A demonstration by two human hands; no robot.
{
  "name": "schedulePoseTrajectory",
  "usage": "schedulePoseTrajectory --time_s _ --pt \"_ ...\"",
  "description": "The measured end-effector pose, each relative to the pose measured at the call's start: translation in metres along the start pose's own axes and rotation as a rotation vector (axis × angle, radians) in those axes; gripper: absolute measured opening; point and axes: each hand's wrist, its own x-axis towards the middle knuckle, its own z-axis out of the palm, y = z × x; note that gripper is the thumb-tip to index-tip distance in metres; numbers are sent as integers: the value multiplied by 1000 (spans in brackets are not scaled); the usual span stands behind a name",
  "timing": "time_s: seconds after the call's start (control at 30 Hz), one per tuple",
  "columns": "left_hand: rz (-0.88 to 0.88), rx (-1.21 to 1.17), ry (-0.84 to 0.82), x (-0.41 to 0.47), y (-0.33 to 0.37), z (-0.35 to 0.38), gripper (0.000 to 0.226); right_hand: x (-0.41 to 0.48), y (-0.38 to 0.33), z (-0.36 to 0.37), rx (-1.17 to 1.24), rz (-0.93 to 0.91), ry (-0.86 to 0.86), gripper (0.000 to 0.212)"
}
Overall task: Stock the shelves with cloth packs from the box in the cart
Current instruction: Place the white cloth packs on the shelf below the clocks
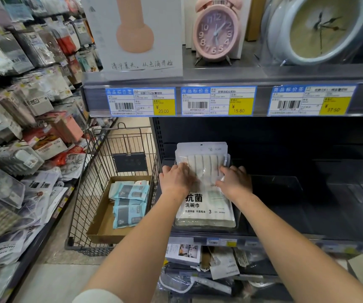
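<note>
A stack of white cloth packs with black printed characters lies in a clear tray on the dark shelf. Behind it, one more white pack stands upright. My left hand lies flat on the left side of the top pack, fingers straight. My right hand rests on its right side, fingers spread over the pack. To the left, a wire cart holds a brown cardboard box with several light blue cloth packs in it.
The shelf above carries a pink alarm clock, a pale blue clock, a white display box and blue-yellow price tags. Hanging packaged goods fill the left aisle wall. More packs sit on the shelf below.
</note>
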Motion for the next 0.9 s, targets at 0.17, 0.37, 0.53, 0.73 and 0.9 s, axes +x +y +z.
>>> schedulePoseTrajectory --time_s 0.17,0.37,0.53,0.73,0.9 --pt "13 20 -15 1 1 -3 41 -1 -2 -5 -37 -10 4 52" --pt "12 -39 12 -9 -1 -12 59 -5 1 -9 105 21 49 49" --pt "3 -101 64 -13 -1 -10 74 -13 1 -8 201 13 90 57" --pt "-2 -196 123 -18 -6 -3 67 -19 5 -8 257 4 106 60" --pt "17 -239 173 -19 -9 1 61 -20 7 -7 309 -14 106 62"
